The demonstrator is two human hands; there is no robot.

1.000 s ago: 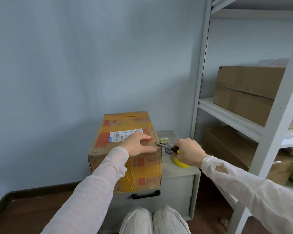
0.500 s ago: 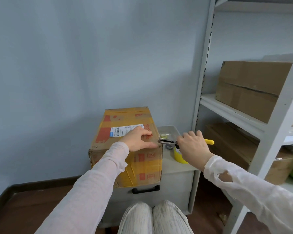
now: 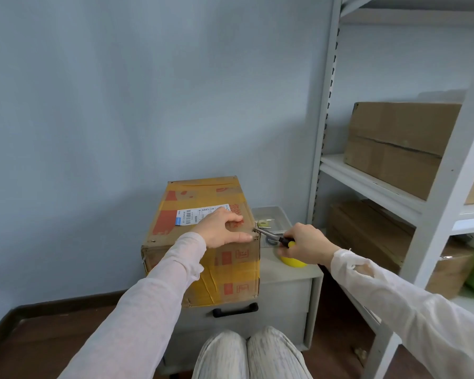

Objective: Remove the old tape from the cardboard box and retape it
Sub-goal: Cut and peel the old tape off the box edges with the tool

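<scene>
A pale blue wall (image 3: 121, 105) filled most of the frame in front of me. A white metal shelving rack (image 3: 323, 132) ran down the right side. On it, a plain brown box (image 3: 394, 143) sat on the upper shelf and more brown cartons (image 3: 367, 228) on the shelf below.

The cardboard box (image 3: 230, 272) I was working on stood in the lower middle of the frame. It was on the left part of a low grey cabinet (image 3: 285, 296) and hung over the cabinet's front edge. Old yellow tape (image 3: 203, 184) still banded its top and front.

My left hand (image 3: 219, 231) lay on the box top near the front right corner. Its fingers were fairly straight and pressing down, and the thumb ran along the top front edge. My right hand (image 3: 305, 246), just right of the box, was clenched round the black-and-yellow handles of a pair of pliers (image 3: 268, 234). Their metal tip was at the box's upper right corner, close to my left fingertips. I could not tell whether the tip had hold of anything.

A clear plastic container (image 3: 271, 214) stood on the cabinet behind the pliers. A yellow tape roll (image 3: 293, 261) lay on the cabinet under my right hand, partly hidden by it. A white shipping label (image 3: 200, 216) was stuck on the box top, just beyond my left hand.
</scene>
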